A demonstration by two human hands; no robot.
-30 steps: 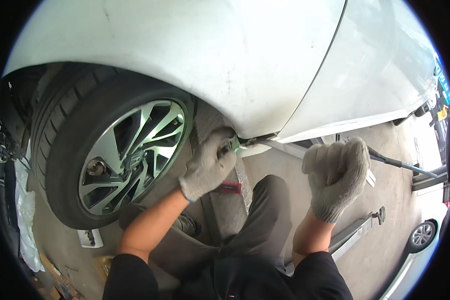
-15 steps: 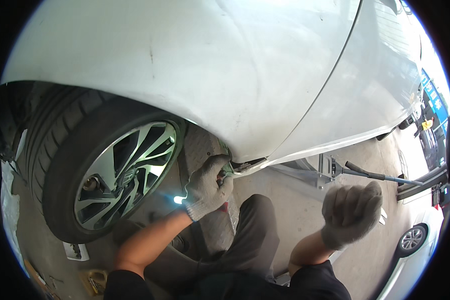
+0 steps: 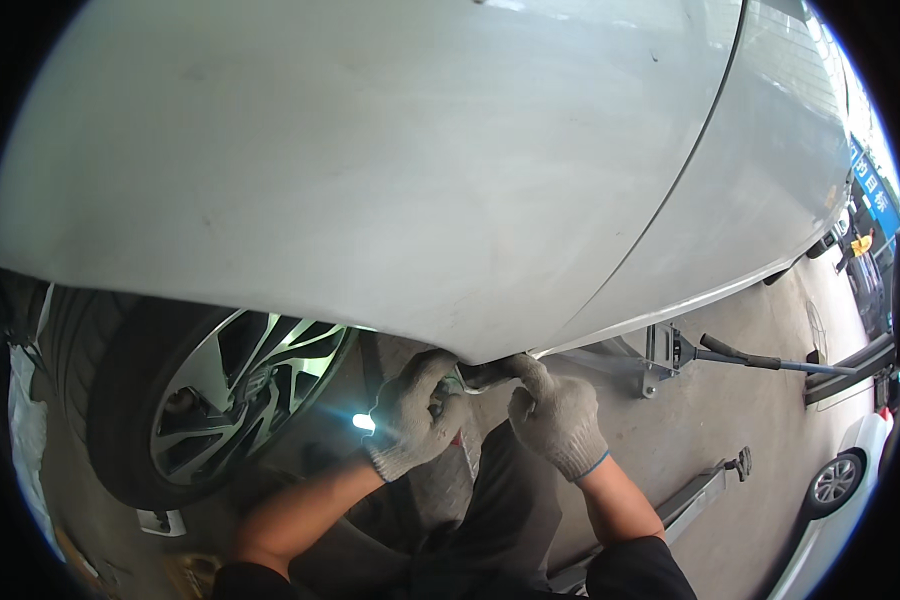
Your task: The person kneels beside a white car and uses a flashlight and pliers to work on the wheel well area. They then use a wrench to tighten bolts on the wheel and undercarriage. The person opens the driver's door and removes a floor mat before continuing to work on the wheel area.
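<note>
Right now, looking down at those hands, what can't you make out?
All in the head view:
What, if anything, the left hand holds: hidden by the hand itself.
Whether the right hand touches the white fender: too dark there.
The top of the tyre: covered by the fender.
Most of the parked car: cut off by the dark rim.

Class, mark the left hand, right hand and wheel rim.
Left hand (image 3: 407, 418), head view, middle of its glove.
Right hand (image 3: 562, 418), head view, middle of its glove.
Wheel rim (image 3: 251, 390), head view, near its hub.
</note>
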